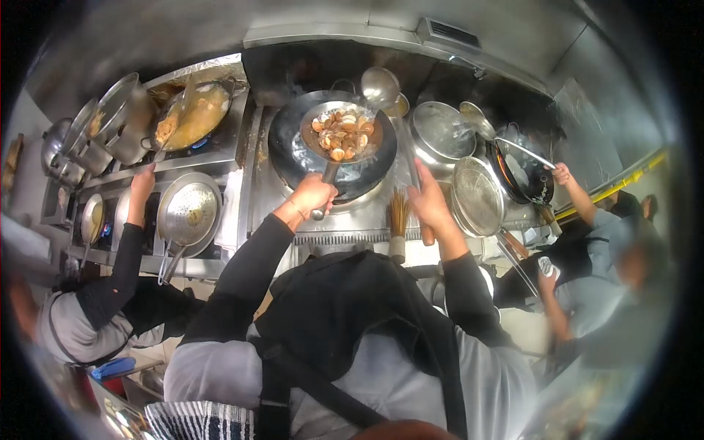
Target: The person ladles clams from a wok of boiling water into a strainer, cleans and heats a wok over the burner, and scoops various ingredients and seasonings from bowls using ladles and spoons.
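My left hand (312, 195) is closed round the handle of a round pan or strainer (311, 148) at the centre. Brown-shelled clams (342, 133) lie in it, and it sits over a large dark wok (290, 165). To the right, my right hand (433, 202) is wrapped round the handle of a ladle (380, 86). The ladle's metal bowl is raised at the back right of the clams. A bamboo brush (397, 227) stands just left of my right hand.
On the left, a co-worker's hand (141, 187) holds a utensil at a wok of yellowish food (205, 114). A perforated strainer (189, 209) lies nearby. Right of me are a pot (444, 132), a wire strainer (478, 196) and another co-worker's hand (562, 174) with a ladle.
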`<state>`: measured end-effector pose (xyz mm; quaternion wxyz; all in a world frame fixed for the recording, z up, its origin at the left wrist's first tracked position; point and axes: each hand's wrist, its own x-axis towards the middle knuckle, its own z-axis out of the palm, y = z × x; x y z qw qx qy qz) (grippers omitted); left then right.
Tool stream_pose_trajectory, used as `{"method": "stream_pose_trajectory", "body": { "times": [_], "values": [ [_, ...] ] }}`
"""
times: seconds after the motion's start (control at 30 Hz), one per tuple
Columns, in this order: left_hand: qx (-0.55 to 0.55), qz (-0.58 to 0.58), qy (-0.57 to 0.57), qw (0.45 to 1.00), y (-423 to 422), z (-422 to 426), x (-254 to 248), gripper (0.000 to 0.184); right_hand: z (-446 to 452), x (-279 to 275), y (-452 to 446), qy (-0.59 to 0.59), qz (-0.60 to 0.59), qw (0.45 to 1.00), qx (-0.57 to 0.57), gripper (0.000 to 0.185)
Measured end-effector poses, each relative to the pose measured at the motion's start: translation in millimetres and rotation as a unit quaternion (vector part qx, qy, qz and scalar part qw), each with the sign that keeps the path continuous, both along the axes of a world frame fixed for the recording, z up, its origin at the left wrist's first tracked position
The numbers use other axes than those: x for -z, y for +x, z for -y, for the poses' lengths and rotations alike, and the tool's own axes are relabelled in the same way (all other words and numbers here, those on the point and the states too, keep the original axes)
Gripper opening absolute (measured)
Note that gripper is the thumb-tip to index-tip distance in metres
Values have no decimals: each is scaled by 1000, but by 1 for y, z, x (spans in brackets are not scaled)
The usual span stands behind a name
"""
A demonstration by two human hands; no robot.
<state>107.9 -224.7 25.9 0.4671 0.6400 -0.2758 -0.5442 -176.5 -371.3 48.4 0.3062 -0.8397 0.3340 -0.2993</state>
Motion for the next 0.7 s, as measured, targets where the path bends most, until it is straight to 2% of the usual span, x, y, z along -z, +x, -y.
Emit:
{"method": "stream_pose_trajectory", "body": {
  "times": [0.03,0.1,0.13,0.17,0.23,0.27,0.3,0.37,0.4,0.43,0.5,0.53,0.6,0.63,0.67,0.7],
  "values": [
    [-1,0,-1,1000,-4,-4,-8,11,-6,-7,-3,-1,0,1000,-1,76],
    [-38,93,-67,993,-24,-20,-19,17,-16,-23,-10,17,4,998,53,72],
    [-83,139,-111,981,-33,-24,-6,27,-16,-19,-13,65,12,994,87,74],
    [-86,134,-108,981,-32,-22,5,27,-13,-17,-16,66,6,994,84,74],
    [-75,140,-77,984,-22,-20,18,26,-7,-11,-19,40,-66,979,188,76],
    [-25,94,-57,994,-11,-14,18,21,7,-4,-18,27,-86,976,201,77],
    [-27,125,-47,991,-10,-13,17,17,21,1,-14,29,-93,974,204,77],
    [-54,95,-33,994,-19,-24,4,13,63,7,-13,80,-170,951,247,78],
    [-37,66,-39,996,-14,-25,27,15,87,24,-10,70,-186,940,279,78],
    [-39,78,-17,996,-20,-32,14,17,109,39,-3,61,-199,928,309,79],
    [-26,120,-12,992,-22,-42,14,16,131,46,13,116,-195,911,343,70],
    [-23,120,-15,992,-26,-47,9,16,162,72,16,115,-194,911,346,70],
    [-41,100,-42,993,-30,-58,-7,22,226,135,12,84,-180,923,330,45],
    [-42,101,-39,993,-30,-60,-14,22,232,132,-4,87,-179,923,328,45],
    [-37,81,-37,995,-30,-62,-21,22,235,124,-16,326,148,905,231,26],
    [-36,62,-33,997,-30,-65,-25,21,230,116,-14,516,445,725,96,14]
  ]
}}
